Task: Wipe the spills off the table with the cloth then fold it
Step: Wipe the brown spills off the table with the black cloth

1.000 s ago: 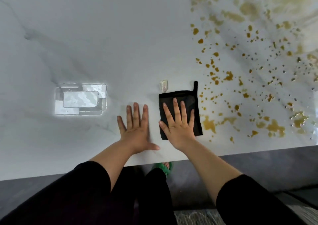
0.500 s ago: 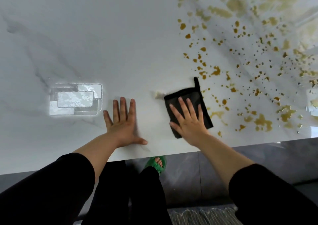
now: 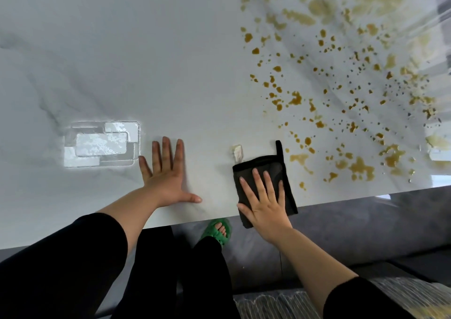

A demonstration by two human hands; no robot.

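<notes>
black cloth (image 3: pixel 277 169) lies at the near edge of the table (image 3: pixel 146 62), one corner hanging just over it, and the right hand (image 3: pixel 266 206) presses flat on it, fingers straight and spread, gripping nothing, while the left hand (image 3: pixel 166 179) is splayed flat on bare tabletop to the left. the palm hides the cloth's near half, and the brown spills (image 3: pixel 358 167) blur into glare at far right. since half a second ago the cloth has slid back toward the edge and turned straighter.

**Head-worn wide-angle view, looking steeply down.**
The camera sits close above the near edge of the worktop (image 3: pixel 146 50), facing away from the wearer; legs (image 3: pixel 200 270) and floor (image 3: pixel 341 233) fill the lower frame.
</notes>
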